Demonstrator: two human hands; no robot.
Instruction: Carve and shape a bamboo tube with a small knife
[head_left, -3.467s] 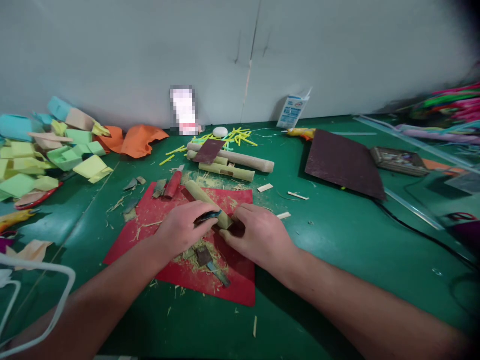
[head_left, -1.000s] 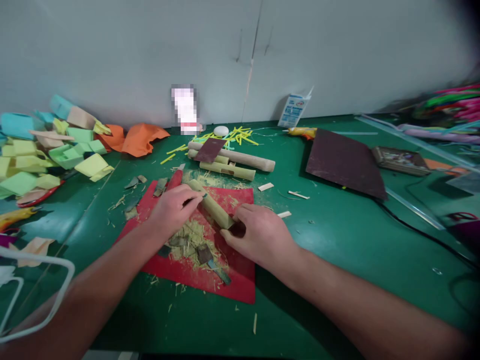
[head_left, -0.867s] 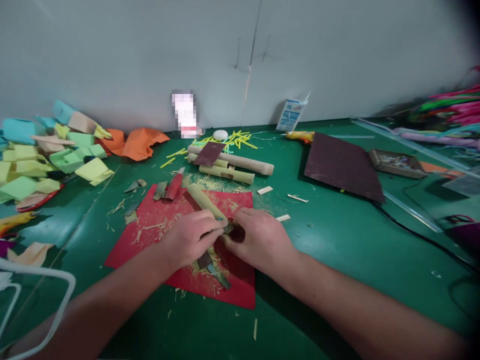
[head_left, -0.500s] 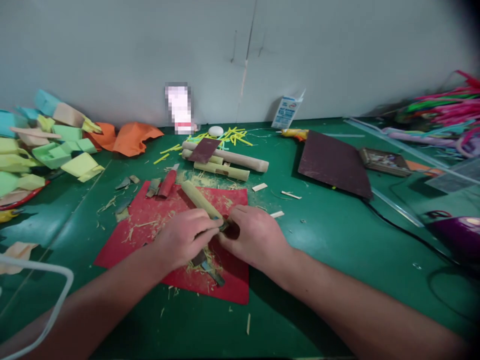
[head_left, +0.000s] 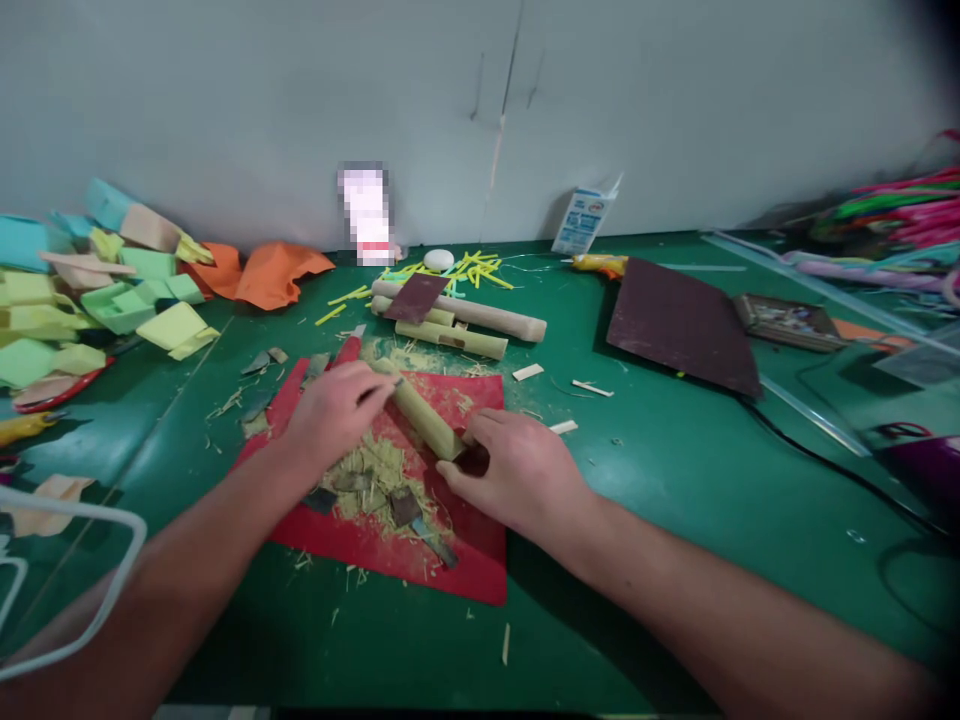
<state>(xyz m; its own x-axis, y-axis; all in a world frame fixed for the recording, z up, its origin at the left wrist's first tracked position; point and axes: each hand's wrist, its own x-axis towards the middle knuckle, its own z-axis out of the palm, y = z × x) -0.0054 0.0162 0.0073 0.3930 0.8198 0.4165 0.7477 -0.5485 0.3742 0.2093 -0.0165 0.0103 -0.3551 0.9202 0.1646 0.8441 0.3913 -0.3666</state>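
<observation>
A pale bamboo tube [head_left: 426, 418] slants over a red sheet [head_left: 480, 540] on the green table. My right hand [head_left: 525, 470] is closed round the tube's near end, thumb below it. My left hand [head_left: 334, 405] is closed in a pinch at the far part of the tube. A small dark edge, apparently a scrap of sandpaper, shows at its fingertips against the tube. Under the tube lies a heap of bamboo shavings and dust [head_left: 375, 450] with several dark scraps [head_left: 405, 505]. Behind my left hand a red-handled cutter [head_left: 349, 348] is partly hidden.
More bamboo tubes [head_left: 487, 315] lie behind, with a brown sandpaper piece [head_left: 417, 298] on them. A large brown sheet [head_left: 679, 325] is at right, near a black cord [head_left: 817, 450]. Coloured paper pieces [head_left: 127, 290] crowd the left. A white wire frame [head_left: 124, 580] stands front left.
My left hand has moved up and left along the tube, from the near end to its far part, baring the shavings. My right hand keeps its hold. The view has shifted slightly.
</observation>
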